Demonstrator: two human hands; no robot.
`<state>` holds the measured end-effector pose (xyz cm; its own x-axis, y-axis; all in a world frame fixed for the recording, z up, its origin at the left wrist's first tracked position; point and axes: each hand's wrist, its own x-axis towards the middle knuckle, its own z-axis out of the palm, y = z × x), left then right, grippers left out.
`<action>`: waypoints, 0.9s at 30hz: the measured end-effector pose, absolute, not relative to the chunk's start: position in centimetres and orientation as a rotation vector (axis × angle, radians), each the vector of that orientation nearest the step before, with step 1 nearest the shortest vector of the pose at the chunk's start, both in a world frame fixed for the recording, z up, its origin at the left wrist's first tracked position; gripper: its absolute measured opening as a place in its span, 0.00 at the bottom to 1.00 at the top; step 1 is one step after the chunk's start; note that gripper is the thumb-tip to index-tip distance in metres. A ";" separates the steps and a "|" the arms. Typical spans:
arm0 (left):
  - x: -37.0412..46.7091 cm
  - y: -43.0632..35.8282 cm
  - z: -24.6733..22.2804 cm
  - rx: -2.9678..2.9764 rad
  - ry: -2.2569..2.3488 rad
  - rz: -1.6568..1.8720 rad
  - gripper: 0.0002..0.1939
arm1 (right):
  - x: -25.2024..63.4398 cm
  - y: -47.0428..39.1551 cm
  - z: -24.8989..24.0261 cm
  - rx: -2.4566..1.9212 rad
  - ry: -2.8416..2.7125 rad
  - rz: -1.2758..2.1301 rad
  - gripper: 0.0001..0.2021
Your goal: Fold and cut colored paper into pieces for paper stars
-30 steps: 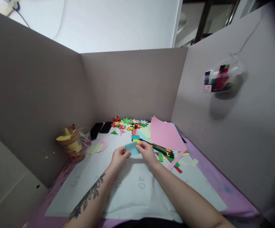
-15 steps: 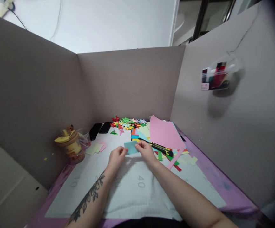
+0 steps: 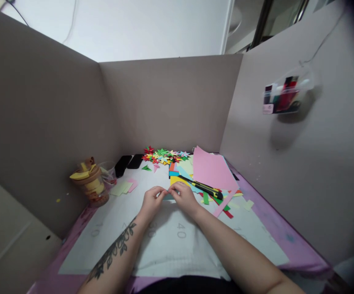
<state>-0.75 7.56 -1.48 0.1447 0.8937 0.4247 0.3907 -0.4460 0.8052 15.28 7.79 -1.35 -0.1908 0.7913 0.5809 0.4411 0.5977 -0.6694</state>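
A small light-blue piece of paper (image 3: 168, 197) is pinched between both hands over the middle of the white mat (image 3: 167, 253). My left hand (image 3: 152, 201) is closed on its left side. On the other side my right hand (image 3: 184, 196) grips it, with the fingertips of both hands nearly meeting at its upper edge. Most of the paper is hidden behind the fingers. Just beyond the right hand lies a black and yellow utility knife (image 3: 205, 189). Yellow paper (image 3: 177, 180) shows behind the hands.
Folded paper stars (image 3: 164, 157) are heaped at the back, near two black phones (image 3: 135, 161). Pink sheets (image 3: 212, 169) and coloured strips (image 3: 225, 206) lie to the right. Left stand a lidded cup (image 3: 91, 183) and pale green slips (image 3: 121, 189). A plastic holder (image 3: 283, 98) hangs on the right wall.
Both hands have drawn together over the light-blue paper, which was held out flat and now shows only a narrow part. The view has shifted slightly.
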 end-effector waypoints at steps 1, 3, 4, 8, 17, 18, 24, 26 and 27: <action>-0.7 7.6 -1.6 1.899 1.221 1.269 0.12 | 15.4 7.9 -1.4 -1.030 -1.818 0.432 0.07; -0.6 7.8 -1.8 1.858 1.216 1.253 0.13 | 15.7 8.2 -1.6 -1.084 -1.802 0.445 0.07; -0.6 7.9 -1.9 1.829 1.215 1.245 0.13 | 15.8 8.4 -1.7 -1.113 -1.793 0.450 0.07; -0.9 8.7 -2.8 1.729 1.192 1.212 0.11 | 16.2 9.0 -2.1 -1.193 -1.766 0.405 0.11; -1.3 9.9 -5.3 1.821 1.363 1.056 0.05 | 16.0 8.2 -2.2 -1.136 -1.955 0.088 0.19; -1.3 9.9 -5.4 1.840 1.396 1.060 0.05 | 15.9 7.9 -2.1 -1.152 -1.976 0.019 0.24; -1.5 9.8 -5.1 1.900 1.432 1.005 0.03 | 14.9 6.8 -2.5 -1.258 -2.201 -0.058 0.30; -1.6 9.8 -5.1 1.901 1.425 0.995 0.04 | 14.9 7.0 -2.6 -1.261 -2.177 -0.067 0.30; -1.6 9.8 -5.1 1.901 1.416 0.988 0.05 | 14.9 7.2 -2.7 -1.248 -2.179 -0.058 0.29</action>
<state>-1.56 9.81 -5.08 0.1684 0.9598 0.2247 0.5423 -0.2805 0.7920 14.89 7.16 -2.68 -0.3616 0.7658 0.5318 0.7929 0.5526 -0.2567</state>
